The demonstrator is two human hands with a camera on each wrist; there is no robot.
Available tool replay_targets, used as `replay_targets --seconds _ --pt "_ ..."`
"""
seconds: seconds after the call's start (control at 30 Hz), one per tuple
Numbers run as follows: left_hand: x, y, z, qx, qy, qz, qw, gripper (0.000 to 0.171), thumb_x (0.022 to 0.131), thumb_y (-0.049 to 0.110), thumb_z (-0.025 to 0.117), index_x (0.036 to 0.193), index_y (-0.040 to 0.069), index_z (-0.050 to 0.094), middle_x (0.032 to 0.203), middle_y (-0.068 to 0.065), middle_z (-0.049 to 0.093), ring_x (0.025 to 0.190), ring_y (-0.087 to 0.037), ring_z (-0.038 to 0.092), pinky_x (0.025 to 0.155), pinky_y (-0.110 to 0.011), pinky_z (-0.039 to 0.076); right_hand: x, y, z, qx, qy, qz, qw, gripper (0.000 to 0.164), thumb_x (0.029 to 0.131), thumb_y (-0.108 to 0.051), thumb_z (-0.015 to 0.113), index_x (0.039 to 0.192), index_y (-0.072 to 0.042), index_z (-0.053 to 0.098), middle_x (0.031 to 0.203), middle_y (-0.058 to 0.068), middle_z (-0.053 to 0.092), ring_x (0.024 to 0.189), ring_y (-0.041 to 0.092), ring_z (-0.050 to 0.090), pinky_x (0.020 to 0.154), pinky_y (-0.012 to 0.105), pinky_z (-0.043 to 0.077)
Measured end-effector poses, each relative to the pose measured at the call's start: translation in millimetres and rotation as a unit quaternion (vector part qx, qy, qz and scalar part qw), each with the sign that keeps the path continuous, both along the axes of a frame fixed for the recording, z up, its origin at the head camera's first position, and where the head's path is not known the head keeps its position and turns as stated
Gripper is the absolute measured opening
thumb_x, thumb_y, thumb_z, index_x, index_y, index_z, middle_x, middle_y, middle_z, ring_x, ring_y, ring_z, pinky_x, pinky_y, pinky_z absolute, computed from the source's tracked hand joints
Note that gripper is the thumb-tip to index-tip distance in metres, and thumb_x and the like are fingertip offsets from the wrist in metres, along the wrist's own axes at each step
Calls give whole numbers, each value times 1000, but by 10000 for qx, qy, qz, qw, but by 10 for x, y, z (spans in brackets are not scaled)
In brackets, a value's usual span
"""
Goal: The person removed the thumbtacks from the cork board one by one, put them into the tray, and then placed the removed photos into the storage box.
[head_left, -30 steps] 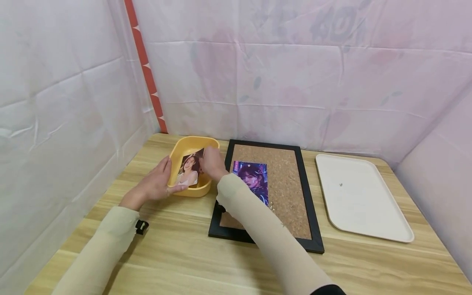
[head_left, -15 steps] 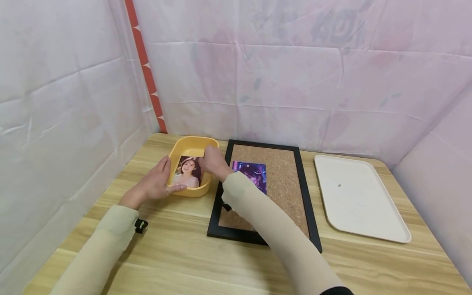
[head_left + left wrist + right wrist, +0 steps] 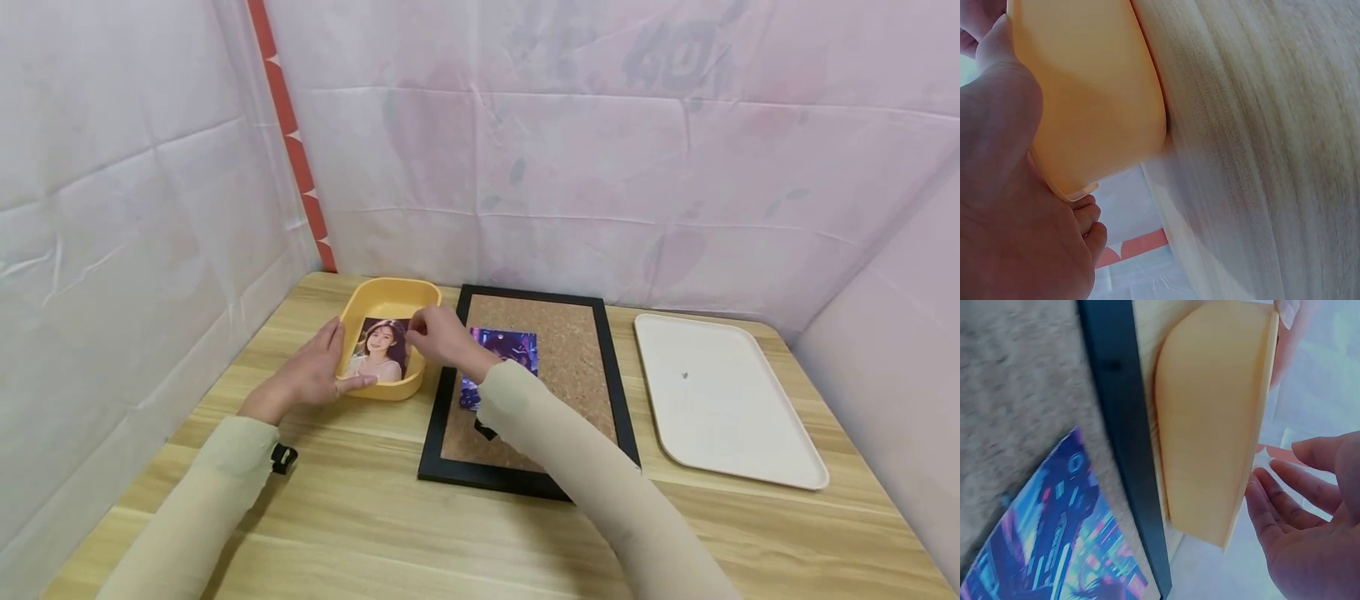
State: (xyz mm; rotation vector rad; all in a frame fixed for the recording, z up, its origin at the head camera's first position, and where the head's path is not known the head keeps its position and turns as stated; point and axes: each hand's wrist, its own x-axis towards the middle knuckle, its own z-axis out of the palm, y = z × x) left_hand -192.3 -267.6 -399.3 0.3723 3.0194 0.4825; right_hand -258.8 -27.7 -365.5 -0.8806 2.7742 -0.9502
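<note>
My left hand (image 3: pixel 306 375) grips the near left corner of a yellow plastic bin (image 3: pixel 399 389), its thumb along the near rim. Inside the bin lies a photo (image 3: pixel 379 352) of a long-haired person in white. The right hand (image 3: pixel 444 337) hovers over the bin's right rim, close to the photo's right edge. In the right wrist view its thumb and fingertips (image 3: pixel 1280 467) are loosely bent and apart, with nothing visible between them. Right of the bin is a black-framed cork board (image 3: pixel 573 367) bearing a purple and blue picture (image 3: pixel 501 343), partly hidden by my right forearm.
A white tray (image 3: pixel 727 417) with a tiny dark speck (image 3: pixel 684 376) lies right of the board on the wooden table (image 3: pixel 360 517). Hanging white and pink sheets (image 3: pixel 555 167) enclose the table at the back and both sides.
The photo in the bin has gone from tilted in the right hand's grasp to lying level. My right hand has let go and drawn slightly right. The left hand stays on the bin.
</note>
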Motion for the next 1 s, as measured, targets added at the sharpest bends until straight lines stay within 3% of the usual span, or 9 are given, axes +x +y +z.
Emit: replay_targets --seconds 0.27,0.53,0.67,0.83,1.0 --pt "3 29 -3 13 -120 -68 9999 125 91 70 61 154 -20 1 163 -39 -2 150 -56 9 121 -61 16 66 176 -71 11 368 219 9991 18 102 -17 63 102 -6 77 93 5 71 79 14 60 70 24 52" --pt "-18 26 125 -146 -67 -177 9997 126 89 68 67 151 -24 7 160 -43 5 148 -59 13 121 -62 18 143 426 -20 47 -16 504 9987 25 103 -15 61 120 -1 72 105 8 70 91 17 64 81 30 56" --pt "-25 32 181 -221 -26 -185 9996 125 88 66 69 150 -25 11 159 -44 12 146 -59 18 120 -63 21 158 647 -10 71 -40 490 9988 26 102 -15 62 123 -1 70 108 8 70 94 18 65 85 33 56" --pt "-14 47 203 -243 -62 -154 9996 125 87 67 69 150 -26 14 156 -45 17 144 -60 23 118 -65 23 167 958 -23 211 269 499 9982 26 102 -14 63 122 1 70 110 11 71 97 21 66 87 37 56" --pt "10 52 182 -107 -14 -112 9999 117 88 65 70 155 -17 19 159 -42 16 145 -59 20 118 -69 18 138 1254 -41 256 334 515 9978 24 101 -10 63 121 2 69 112 13 72 102 25 68 93 43 56"
